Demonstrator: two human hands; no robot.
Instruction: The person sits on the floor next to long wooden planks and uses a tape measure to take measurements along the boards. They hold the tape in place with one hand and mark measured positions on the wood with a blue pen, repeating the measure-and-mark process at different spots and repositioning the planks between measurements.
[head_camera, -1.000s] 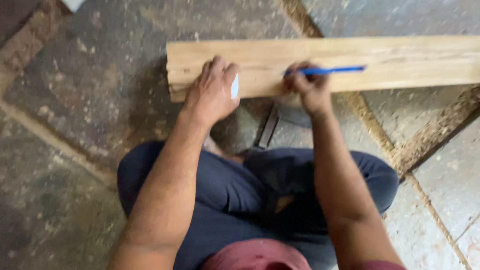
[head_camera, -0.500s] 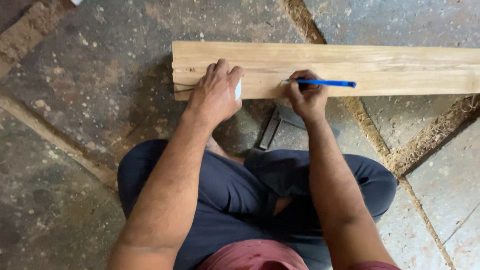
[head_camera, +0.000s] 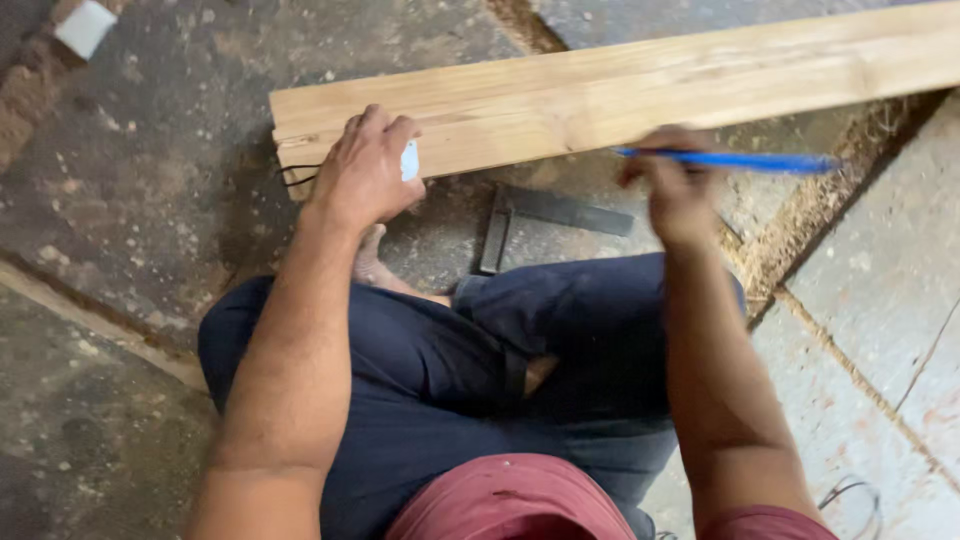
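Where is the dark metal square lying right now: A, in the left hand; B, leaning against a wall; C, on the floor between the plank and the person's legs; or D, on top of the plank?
C: the metal square lies flat on the stone floor, just below the plank and above the person's legs, while the left hand rests on the plank and the right hand holds a blue pen.

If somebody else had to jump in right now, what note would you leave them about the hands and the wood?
Left hand: pressed flat on the near end of the wooden plank, with a small white thing against its fingers.
Right hand: grip closed on a blue pencil, blurred, at the plank's near edge.
A dark metal square lies on the stone floor beside the knees.
Done: no marks visible on the plank.
Left: cannot tell.
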